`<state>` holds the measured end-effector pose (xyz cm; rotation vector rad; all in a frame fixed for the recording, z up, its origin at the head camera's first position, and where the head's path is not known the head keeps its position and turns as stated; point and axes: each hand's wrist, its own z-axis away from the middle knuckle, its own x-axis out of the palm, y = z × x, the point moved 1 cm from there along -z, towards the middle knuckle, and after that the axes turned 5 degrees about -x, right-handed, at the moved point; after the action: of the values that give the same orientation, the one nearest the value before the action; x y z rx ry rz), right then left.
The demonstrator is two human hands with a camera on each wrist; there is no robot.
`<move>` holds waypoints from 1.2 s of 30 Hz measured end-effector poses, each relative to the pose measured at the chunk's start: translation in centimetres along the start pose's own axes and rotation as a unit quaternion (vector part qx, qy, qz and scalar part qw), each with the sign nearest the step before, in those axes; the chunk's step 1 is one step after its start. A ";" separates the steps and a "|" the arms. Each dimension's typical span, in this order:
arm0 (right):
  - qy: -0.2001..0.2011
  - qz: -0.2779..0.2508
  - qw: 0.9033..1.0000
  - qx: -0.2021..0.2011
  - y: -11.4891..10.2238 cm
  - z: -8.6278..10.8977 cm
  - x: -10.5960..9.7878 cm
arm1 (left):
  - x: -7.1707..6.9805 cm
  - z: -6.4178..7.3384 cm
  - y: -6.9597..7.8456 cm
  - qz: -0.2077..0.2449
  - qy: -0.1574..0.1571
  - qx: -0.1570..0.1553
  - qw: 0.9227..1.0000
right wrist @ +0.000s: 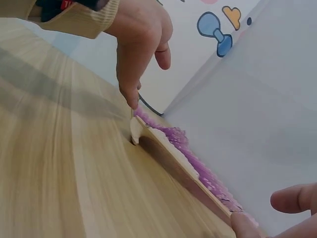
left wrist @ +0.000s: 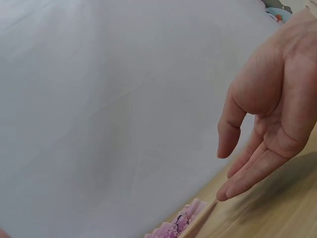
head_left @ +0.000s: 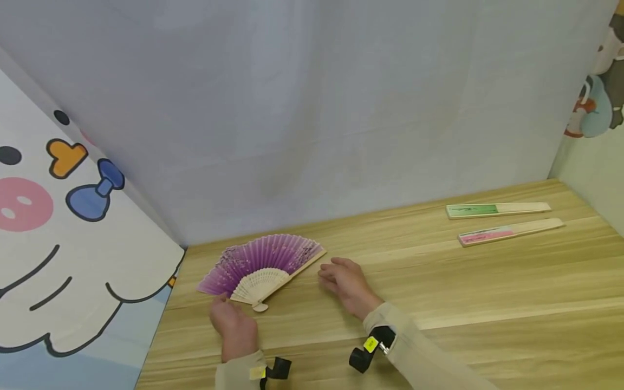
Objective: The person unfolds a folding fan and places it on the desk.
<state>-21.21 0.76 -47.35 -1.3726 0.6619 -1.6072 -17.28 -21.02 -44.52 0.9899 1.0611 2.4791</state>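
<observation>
A purple folding fan (head_left: 280,254) with a floral pattern and pale openwork ribs lies spread on the table, its pivot end towards me. My left hand (head_left: 235,325) is at the fan's lower left edge, fingertips right by that edge and fingers loosely bent. To the right of the fan, my right hand (head_left: 348,287) hovers near the outer end of its right guard stick, thumb apart from relaxed fingers. In the right wrist view, the left fingers (right wrist: 130,91) point down beside the fan's pivot end, and the right fingertips (right wrist: 242,223) show close to the guard stick.
Two folded fans lie at the table's far right, one green (head_left: 472,210) and one pink (head_left: 486,235). A grey-white cloth backdrop (head_left: 341,119) rises behind the wooden table (head_left: 439,292). On the left stands a cartoon-printed panel (head_left: 63,244).
</observation>
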 end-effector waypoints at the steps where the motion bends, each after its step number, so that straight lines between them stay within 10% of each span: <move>1: 0.004 -0.003 1.000 -0.001 -0.2 0.0 -0.2 | 0.2 0.1 -0.1 -0.002 -0.003 0.004 1.000; 36: 0.033 -0.029 0.999 -0.014 -4.4 0.7 -5.3 | 4.2 4.6 -5.4 -0.078 -0.027 0.052 0.995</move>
<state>-21.83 7.55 -46.05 -1.3761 0.6910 -1.7009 -17.31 -12.78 -44.08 0.9573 1.2133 2.2803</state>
